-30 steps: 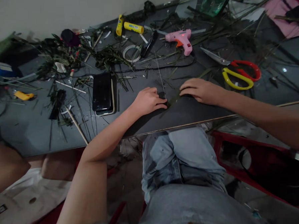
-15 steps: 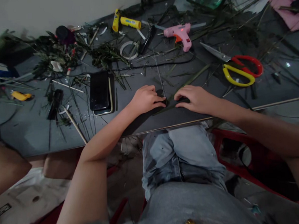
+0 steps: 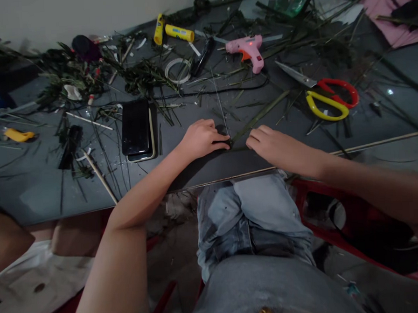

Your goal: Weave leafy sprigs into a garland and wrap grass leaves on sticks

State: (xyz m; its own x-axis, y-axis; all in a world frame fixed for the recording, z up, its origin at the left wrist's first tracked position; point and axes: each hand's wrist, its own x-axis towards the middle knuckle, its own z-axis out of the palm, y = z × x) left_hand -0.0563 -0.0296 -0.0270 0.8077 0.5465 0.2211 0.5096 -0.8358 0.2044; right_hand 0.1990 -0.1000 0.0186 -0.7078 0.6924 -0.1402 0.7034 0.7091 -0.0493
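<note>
My left hand (image 3: 203, 139) rests on the dark table (image 3: 39, 188) near its front edge, fingers curled and pinched on a small dark leaf piece beside a thin upright wire (image 3: 219, 104). My right hand (image 3: 273, 144) lies just to the right, fingers bent and pressing a long green leaf strip (image 3: 263, 114) that runs up and to the right. The two hands nearly touch at the strip's lower end.
Two stacked phones (image 3: 136, 130) lie left of my hands. Further back are a pink glue gun (image 3: 247, 49), yellow glue sticks (image 3: 178, 33), a tape roll (image 3: 176, 70), red and yellow scissors (image 3: 327, 99), scattered stems and leaf scraps. A red stool (image 3: 338, 215) stands under the table.
My right hand slid left along the leaf strip toward my left hand, which stayed in place. The camera shifted slightly.
</note>
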